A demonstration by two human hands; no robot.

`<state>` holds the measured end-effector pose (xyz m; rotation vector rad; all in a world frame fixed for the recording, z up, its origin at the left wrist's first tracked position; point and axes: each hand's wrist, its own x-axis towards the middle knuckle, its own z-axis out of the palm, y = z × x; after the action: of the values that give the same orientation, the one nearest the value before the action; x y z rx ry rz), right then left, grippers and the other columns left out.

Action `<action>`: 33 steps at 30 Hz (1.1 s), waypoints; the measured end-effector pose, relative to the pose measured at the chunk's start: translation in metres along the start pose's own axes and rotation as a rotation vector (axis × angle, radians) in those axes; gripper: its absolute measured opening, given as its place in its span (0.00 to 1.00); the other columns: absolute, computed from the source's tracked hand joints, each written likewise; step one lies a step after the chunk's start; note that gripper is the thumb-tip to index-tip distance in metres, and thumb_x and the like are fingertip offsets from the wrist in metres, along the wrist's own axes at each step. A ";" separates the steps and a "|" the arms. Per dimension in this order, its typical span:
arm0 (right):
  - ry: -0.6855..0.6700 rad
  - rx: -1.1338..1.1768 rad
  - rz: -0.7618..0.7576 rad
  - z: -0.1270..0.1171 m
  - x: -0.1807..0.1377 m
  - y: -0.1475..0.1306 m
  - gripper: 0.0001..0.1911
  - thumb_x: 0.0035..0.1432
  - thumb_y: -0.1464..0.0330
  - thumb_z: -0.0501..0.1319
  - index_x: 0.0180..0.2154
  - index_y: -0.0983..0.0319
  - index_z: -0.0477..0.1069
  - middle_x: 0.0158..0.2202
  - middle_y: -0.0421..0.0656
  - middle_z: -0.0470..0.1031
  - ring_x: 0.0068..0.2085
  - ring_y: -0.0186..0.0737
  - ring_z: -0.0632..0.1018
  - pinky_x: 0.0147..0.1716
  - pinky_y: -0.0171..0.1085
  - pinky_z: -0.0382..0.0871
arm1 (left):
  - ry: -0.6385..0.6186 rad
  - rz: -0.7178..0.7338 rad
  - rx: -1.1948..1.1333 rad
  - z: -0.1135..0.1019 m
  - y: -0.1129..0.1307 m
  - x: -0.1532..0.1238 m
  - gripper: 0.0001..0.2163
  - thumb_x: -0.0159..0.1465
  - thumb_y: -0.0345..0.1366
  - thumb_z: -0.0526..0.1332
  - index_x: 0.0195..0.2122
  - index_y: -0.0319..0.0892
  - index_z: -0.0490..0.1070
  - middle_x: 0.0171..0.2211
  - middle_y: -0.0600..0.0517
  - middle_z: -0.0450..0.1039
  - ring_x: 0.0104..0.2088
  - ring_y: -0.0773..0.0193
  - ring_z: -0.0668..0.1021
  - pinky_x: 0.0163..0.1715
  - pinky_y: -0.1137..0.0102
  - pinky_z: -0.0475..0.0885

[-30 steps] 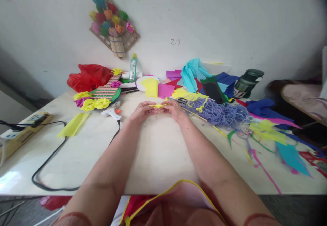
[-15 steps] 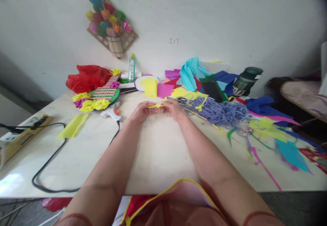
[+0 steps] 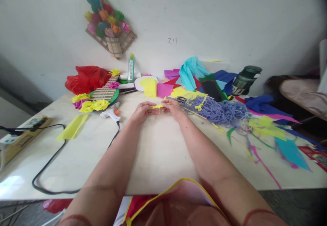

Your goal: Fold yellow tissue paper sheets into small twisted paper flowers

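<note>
Both my hands meet over the middle of the pale table (image 3: 158,151), pinching a small strip of yellow paper (image 3: 157,106) between them. My left hand (image 3: 141,111) grips the strip's left end with curled fingers. My right hand (image 3: 173,109) holds the right end, fingers closed on it. A white glue gun (image 3: 110,114) with an orange tip lies just left of my left hand. A heap of purple yarn (image 3: 219,110) sits right of my right hand.
Coloured paper sheets and scraps (image 3: 268,125) cover the back and right of the table. A glue bottle (image 3: 131,68), a red bag (image 3: 87,78), a paper-flower craft (image 3: 98,98) and a dark jar (image 3: 245,79) stand at the back. A black cord (image 3: 51,161) runs to a power strip (image 3: 17,137).
The yellow strip has been drawn together shorter between my fingers. My hands stay in nearly the same place.
</note>
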<state>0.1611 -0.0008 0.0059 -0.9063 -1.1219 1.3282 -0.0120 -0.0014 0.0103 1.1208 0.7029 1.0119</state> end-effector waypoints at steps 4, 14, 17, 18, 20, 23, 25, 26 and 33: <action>0.002 -0.025 0.002 0.000 0.001 0.000 0.08 0.40 0.72 0.62 0.29 0.65 0.67 0.16 0.38 0.72 0.15 0.30 0.69 0.15 0.30 0.66 | 0.052 0.021 0.121 0.000 -0.003 0.002 0.16 0.47 0.30 0.58 0.39 0.34 0.68 0.22 0.48 0.74 0.21 0.61 0.76 0.24 0.68 0.71; -0.073 -0.151 -0.031 0.002 0.000 0.004 0.08 0.42 0.70 0.63 0.29 0.64 0.68 0.16 0.36 0.70 0.15 0.29 0.69 0.16 0.30 0.66 | 0.014 0.017 0.428 0.009 -0.001 0.003 0.13 0.50 0.42 0.62 0.25 0.36 0.67 0.14 0.53 0.67 0.13 0.73 0.66 0.14 0.77 0.58; -0.075 -0.106 -0.024 0.002 -0.001 0.002 0.10 0.43 0.66 0.63 0.29 0.64 0.68 0.16 0.37 0.71 0.16 0.30 0.70 0.16 0.30 0.66 | 0.013 0.007 0.442 0.008 -0.001 0.003 0.14 0.50 0.44 0.62 0.24 0.37 0.65 0.13 0.55 0.66 0.12 0.73 0.65 0.13 0.77 0.56; -0.068 -0.073 -0.022 0.002 -0.001 0.002 0.11 0.44 0.64 0.62 0.29 0.64 0.68 0.17 0.38 0.71 0.16 0.30 0.70 0.16 0.30 0.66 | 0.014 0.006 0.436 0.008 -0.001 0.003 0.13 0.50 0.44 0.62 0.24 0.37 0.65 0.13 0.55 0.66 0.12 0.74 0.65 0.13 0.77 0.56; -0.042 -0.002 -0.019 0.001 0.000 0.001 0.14 0.47 0.60 0.60 0.30 0.65 0.68 0.18 0.39 0.72 0.16 0.30 0.70 0.15 0.30 0.65 | 0.011 0.004 0.415 0.006 -0.001 0.003 0.13 0.51 0.43 0.62 0.24 0.38 0.65 0.13 0.56 0.66 0.12 0.74 0.64 0.12 0.77 0.55; -0.019 0.050 -0.010 0.000 0.000 0.000 0.17 0.49 0.56 0.58 0.31 0.65 0.68 0.19 0.40 0.72 0.17 0.30 0.70 0.15 0.30 0.65 | 0.018 0.012 0.371 0.003 -0.002 0.004 0.13 0.51 0.43 0.62 0.24 0.38 0.65 0.14 0.56 0.66 0.12 0.74 0.65 0.13 0.78 0.56; -0.038 0.041 0.009 -0.001 -0.001 0.000 0.17 0.48 0.56 0.59 0.31 0.64 0.68 0.20 0.40 0.73 0.17 0.30 0.70 0.16 0.30 0.66 | 0.034 0.019 0.346 0.001 -0.003 0.005 0.13 0.51 0.43 0.62 0.24 0.38 0.65 0.14 0.56 0.66 0.13 0.74 0.65 0.13 0.77 0.57; -0.049 0.031 0.021 0.000 -0.001 0.000 0.16 0.46 0.57 0.61 0.30 0.64 0.67 0.20 0.40 0.73 0.17 0.30 0.71 0.16 0.30 0.66 | 0.042 0.023 0.340 0.001 -0.003 0.006 0.13 0.50 0.43 0.63 0.24 0.38 0.65 0.14 0.56 0.66 0.13 0.74 0.65 0.13 0.77 0.57; -0.058 -0.003 0.085 0.003 -0.001 0.004 0.13 0.42 0.62 0.65 0.25 0.65 0.66 0.21 0.41 0.74 0.17 0.29 0.70 0.15 0.29 0.65 | 0.053 0.046 0.335 0.003 -0.005 0.005 0.13 0.49 0.42 0.64 0.25 0.38 0.64 0.14 0.56 0.66 0.13 0.73 0.66 0.13 0.77 0.57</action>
<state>0.1568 -0.0014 0.0025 -0.9310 -1.1409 1.4304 -0.0055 0.0015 0.0067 1.4084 0.9158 0.9878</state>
